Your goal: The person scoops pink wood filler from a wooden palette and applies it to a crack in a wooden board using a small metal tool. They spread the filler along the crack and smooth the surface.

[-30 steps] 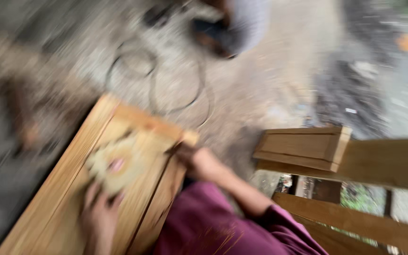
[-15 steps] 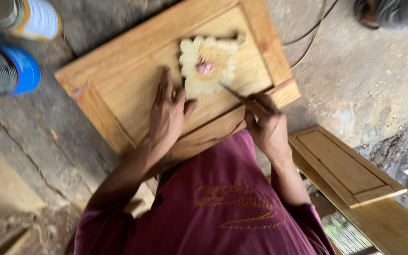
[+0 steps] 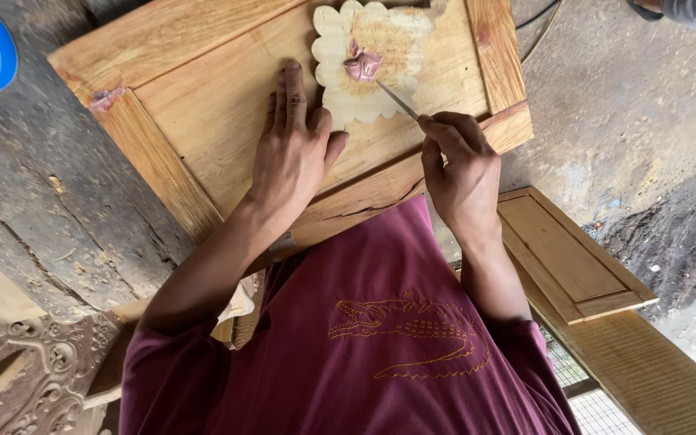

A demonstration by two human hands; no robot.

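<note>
Rough concrete floor (image 3: 622, 121), wood panel door (image 3: 203, 105) on it. Left hand (image 3: 292, 153) flat, fingers spread, steadying door; right hand (image 3: 461, 165) pinches thin blade (image 3: 396, 99) w/ tip in pinkish putty (image 3: 362, 64) on scalloped scrap (image 3: 364, 97) ahead.

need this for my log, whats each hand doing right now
Left hand: open, lying flat on the wooden panel.
Right hand: closed on a thin metal blade, its tip at the pinkish putty.

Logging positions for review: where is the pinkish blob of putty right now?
In the head view, the pinkish blob of putty sits top centre on the pale scalloped wooden piece, at the tip of the thin blade held in the right hand.
</note>
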